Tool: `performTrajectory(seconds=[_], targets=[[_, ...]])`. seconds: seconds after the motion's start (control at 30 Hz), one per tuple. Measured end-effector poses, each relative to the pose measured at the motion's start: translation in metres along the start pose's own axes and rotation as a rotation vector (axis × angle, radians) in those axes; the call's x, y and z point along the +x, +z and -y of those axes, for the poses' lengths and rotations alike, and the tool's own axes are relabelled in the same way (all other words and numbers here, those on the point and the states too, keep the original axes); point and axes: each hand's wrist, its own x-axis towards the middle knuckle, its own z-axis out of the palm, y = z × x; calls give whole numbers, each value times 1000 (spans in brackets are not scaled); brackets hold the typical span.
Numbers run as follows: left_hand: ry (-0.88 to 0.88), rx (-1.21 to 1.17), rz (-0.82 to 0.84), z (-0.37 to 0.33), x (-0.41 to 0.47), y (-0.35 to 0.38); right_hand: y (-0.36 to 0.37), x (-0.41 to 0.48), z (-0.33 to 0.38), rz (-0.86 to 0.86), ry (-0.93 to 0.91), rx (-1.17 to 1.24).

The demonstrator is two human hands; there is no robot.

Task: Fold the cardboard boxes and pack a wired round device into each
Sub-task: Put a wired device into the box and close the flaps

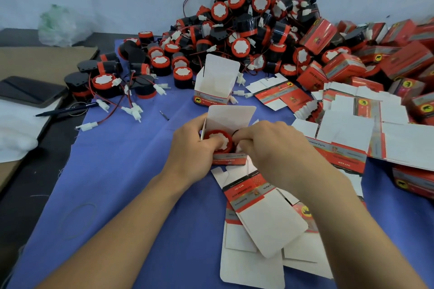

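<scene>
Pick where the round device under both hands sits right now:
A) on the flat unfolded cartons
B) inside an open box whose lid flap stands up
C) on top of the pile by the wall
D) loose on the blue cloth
B: the red-rimmed round device sits down inside the open box, with the white lid flap upright behind it. The left hand grips the box's side and the right hand curls its fingers at the device's edge.

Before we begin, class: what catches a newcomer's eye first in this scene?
A big pile of red-and-black round devices with wires fills the far middle of the blue cloth, with red boxes heaped to its right. Nearer, the left grip and right grip hold an open box with one device inside.
</scene>
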Motion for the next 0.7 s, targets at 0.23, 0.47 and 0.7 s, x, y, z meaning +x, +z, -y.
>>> performTrajectory(seconds=[0.23, 0.47, 0.7], targets=[[70, 57, 70, 2, 2, -1, 25, 11, 3, -610, 115, -54], [93, 85, 33, 3, -1, 1, 33, 17, -2, -401, 304, 648], [-27, 53, 84, 5, 4, 4, 39, 26, -10, -231, 350, 774]])
